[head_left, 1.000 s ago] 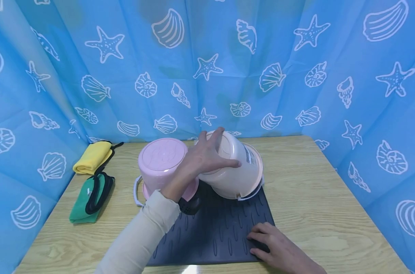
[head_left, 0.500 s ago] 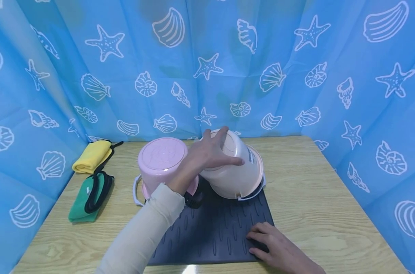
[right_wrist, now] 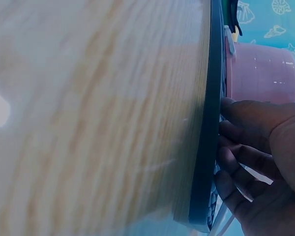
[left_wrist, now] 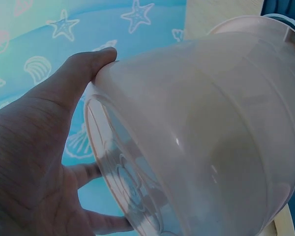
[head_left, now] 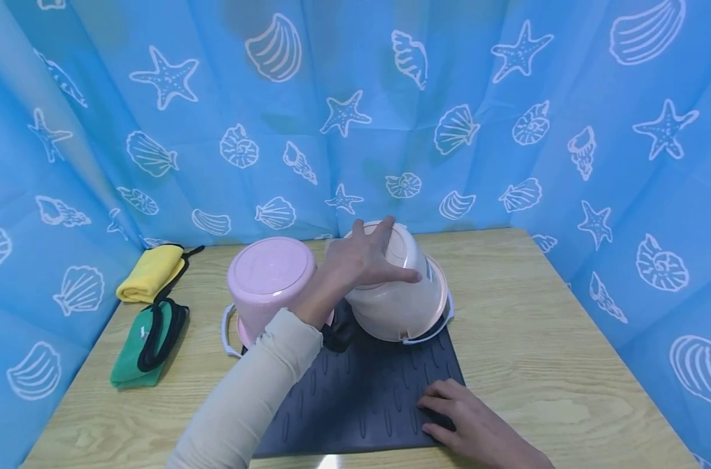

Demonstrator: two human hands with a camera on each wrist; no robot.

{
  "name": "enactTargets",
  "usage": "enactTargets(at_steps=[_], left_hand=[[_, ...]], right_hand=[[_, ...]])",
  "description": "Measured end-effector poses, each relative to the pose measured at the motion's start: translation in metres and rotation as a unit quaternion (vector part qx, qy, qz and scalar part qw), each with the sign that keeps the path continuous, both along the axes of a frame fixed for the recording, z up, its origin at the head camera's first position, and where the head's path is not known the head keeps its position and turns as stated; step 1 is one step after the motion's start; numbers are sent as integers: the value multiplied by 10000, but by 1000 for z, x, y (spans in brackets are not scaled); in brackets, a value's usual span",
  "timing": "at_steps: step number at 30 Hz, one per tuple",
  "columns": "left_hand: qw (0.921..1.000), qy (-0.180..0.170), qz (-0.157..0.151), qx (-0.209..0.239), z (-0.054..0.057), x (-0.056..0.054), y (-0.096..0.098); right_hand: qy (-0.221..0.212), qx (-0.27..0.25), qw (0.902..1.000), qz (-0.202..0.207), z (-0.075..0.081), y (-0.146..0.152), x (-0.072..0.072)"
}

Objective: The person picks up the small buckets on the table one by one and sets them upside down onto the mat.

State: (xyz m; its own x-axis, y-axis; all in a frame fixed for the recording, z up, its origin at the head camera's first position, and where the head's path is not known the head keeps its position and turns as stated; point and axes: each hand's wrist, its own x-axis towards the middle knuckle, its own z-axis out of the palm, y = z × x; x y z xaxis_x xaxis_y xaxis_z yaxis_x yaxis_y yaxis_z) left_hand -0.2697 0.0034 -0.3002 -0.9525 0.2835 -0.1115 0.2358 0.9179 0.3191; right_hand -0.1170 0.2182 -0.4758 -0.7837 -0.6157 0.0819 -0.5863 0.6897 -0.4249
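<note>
My left hand (head_left: pixel 361 257) grips the base of a whitish, translucent bucket (head_left: pixel 399 309), thumb on one side and fingers spread across the bottom. Turned over, the bucket tilts with its base toward the upper left and its rim low on the dark ribbed mat (head_left: pixel 361 410). In the left wrist view, the thumb and two fingers of the left hand (left_wrist: pixel 44 162) meet the bucket's base edge (left_wrist: pixel 196 132). My right hand (head_left: pixel 469 417) rests on the mat's front right part, fingers loosely bent and holding nothing; the right wrist view shows this hand (right_wrist: pixel 265 152) beside the mat's edge (right_wrist: pixel 206 147).
Left of the white bucket, a pink bucket (head_left: pixel 261 277) stands upside down on the mat, partly behind the left forearm. A yellow folded cloth (head_left: pixel 151 273) and a green one (head_left: pixel 146 345) lie at the table's left. A blue shell-patterned curtain (head_left: pixel 355 163) hangs behind.
My left hand and the white bucket's base have shifted slightly to the right, and the bucket leans a little less. The right hand has stayed on the mat. The head view has turned slightly.
</note>
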Motion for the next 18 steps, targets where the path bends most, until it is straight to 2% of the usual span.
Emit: enactTargets(at_steps=[5, 13, 18], left_hand=[[9998, 24, -45, -176, 0, -3, 4], [9988, -129, -18, -462, 0, -8, 11], [9972, 3, 52, -752, 1, -6, 16]], right_hand=[[-14, -42, 10000, 19, 0, 1, 0], [-6, -75, 9999, 71, -1, -1, 0], [120, -107, 9998, 80, -2, 0, 1]])
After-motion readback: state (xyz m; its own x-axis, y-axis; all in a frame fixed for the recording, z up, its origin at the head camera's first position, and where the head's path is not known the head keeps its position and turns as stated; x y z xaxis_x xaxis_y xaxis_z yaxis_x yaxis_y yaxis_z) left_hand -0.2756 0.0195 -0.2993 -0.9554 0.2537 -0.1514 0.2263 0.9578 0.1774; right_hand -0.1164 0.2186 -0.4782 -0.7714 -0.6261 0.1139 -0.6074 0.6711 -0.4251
